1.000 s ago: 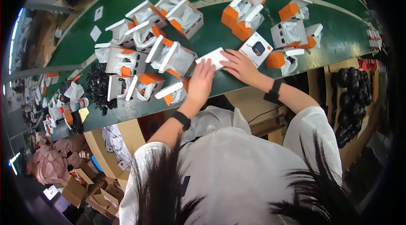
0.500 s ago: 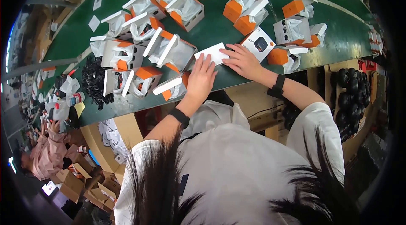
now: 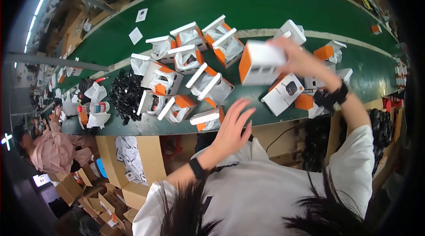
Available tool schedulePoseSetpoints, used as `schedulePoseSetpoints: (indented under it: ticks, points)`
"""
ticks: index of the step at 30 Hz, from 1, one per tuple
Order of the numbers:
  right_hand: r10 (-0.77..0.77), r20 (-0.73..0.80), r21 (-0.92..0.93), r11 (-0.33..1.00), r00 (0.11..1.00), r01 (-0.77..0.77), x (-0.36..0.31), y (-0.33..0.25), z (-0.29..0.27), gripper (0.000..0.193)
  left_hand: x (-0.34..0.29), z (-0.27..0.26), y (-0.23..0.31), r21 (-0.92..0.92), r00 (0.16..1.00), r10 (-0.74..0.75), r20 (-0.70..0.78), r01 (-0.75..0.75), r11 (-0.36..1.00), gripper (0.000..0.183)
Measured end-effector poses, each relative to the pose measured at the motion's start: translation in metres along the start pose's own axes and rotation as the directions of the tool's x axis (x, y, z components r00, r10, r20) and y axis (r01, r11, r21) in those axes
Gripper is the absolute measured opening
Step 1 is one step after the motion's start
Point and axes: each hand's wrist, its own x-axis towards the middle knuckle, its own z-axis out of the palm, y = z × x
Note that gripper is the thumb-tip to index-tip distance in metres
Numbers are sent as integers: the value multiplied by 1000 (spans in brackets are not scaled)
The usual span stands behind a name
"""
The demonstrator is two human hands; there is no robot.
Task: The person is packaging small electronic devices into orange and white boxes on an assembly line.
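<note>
My right hand [image 3: 295, 58], smeared by motion, grips the top and right side of a white and orange box [image 3: 261, 65] with its lid closed. The box is upright; whether it touches the green table is hard to tell. My left hand [image 3: 232, 127] is empty, fingers spread, just above the table's near edge. Close to it stands an open box [image 3: 211, 120]. A closed box with a picture of a dark device [image 3: 283, 94] lies tilted below my right hand. Left of the gripped box are several open boxes [image 3: 212, 85] with white wrapping inside.
A heap of black cords [image 3: 128, 96] lies at the left of the table, with a bottle [image 3: 94, 107] beyond it. More boxes [image 3: 330, 52] stand at the right. A carton of white leaflets [image 3: 131, 158] sits below the edge. Another person in pink [image 3: 55, 147] is at far left.
Both hands were on a white box top at the near edge. My right hand has moved up and right, now gripping an upright box. My left hand has drawn back, empty. The view has shifted.
</note>
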Motion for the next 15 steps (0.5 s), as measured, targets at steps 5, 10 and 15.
schedulePoseSetpoints:
  ticks: [5, 10, 15]
  points:
    - [-58, -207, -328, 945, 977, -13, 122, 90, -102, 77, -27, -42, 15, -243, 975, -207, 85, 221, 944, 34]
    - [41, -410, -351, 915, 911, -199, 225, 201, -84, 75, -90, -61, 29, -428, 738, -674, -36, 598, 677, 31]
    - [49, -277, -327, 935, 960, -141, 233, 309, -46, 82, -173, -29, -38, -427, 509, -831, -224, 715, 553, 52]
